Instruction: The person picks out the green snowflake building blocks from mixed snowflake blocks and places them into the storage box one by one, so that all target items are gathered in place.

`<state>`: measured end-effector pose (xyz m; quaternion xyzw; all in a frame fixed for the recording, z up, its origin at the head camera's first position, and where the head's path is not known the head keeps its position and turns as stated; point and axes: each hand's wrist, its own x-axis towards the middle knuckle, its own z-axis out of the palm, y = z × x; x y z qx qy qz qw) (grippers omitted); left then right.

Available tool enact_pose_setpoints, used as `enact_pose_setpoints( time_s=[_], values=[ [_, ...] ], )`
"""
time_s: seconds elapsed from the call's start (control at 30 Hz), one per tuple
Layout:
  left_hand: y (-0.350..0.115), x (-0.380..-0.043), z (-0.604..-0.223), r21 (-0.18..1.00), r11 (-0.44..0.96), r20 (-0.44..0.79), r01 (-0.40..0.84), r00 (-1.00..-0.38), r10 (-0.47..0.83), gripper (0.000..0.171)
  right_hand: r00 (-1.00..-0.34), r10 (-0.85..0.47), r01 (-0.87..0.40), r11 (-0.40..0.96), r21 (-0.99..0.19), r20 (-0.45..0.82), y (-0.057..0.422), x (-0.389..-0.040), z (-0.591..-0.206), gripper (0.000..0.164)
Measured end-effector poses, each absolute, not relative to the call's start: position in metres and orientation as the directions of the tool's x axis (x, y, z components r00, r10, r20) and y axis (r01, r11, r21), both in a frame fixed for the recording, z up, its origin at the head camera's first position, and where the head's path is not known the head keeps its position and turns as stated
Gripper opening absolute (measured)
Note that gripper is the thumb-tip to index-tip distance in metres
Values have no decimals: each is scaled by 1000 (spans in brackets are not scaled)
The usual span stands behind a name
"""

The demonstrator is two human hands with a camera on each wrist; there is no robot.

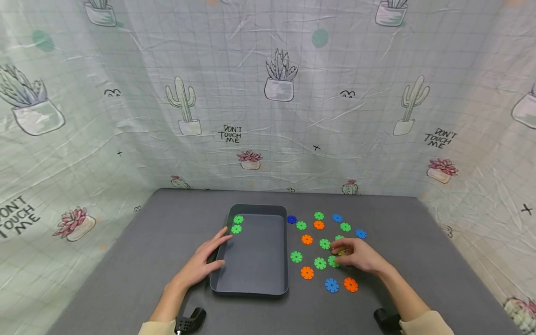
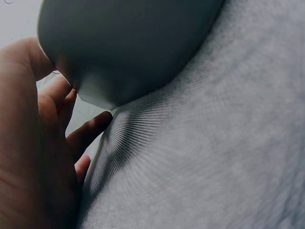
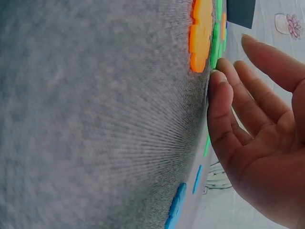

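My left hand (image 1: 201, 263) rests on the left rim of a dark grey tray (image 1: 253, 294), fingers spread and thumb over the edge; in the left wrist view the fingers (image 2: 90, 133) lie against the tray's outer wall (image 2: 128, 57). Two green notched discs (image 1: 236, 229) lie in the tray's far left corner. Over the scattered discs, my right hand (image 1: 360, 254) reaches down with bent fingers, thumb apart from them. Its fingertips are right at a green disc (image 1: 333, 261), and a yellow disc (image 1: 341, 252) shows partly beneath. In the right wrist view nothing shows between thumb and fingers.
Right of the tray lie several more green, orange and blue discs, among them an orange disc (image 1: 351, 284), a light blue disc (image 1: 332, 285) and a dark blue disc (image 1: 291, 219) beside the tray wall. A patterned curtain (image 1: 314, 139) hangs behind the grey table (image 1: 121, 260).
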<state>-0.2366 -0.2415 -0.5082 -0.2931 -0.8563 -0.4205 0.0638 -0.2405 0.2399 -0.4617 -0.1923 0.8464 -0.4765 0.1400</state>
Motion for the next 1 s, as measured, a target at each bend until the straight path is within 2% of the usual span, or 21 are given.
enact_pose_setpoints(
  time_s=[0.23, 1.0],
  values=[
    [-240, -237, -507, 692, 479, 339, 540, -829, 445, 58, -897, -441, -259, 508, -822, 10, 237, -238, -466, 43],
    [-241, -238, -510, 695, 474, 342, 541, -828, 445, 60, -896, -444, -290, 582, -759, 2, 233, -238, -468, 32]
  ],
)
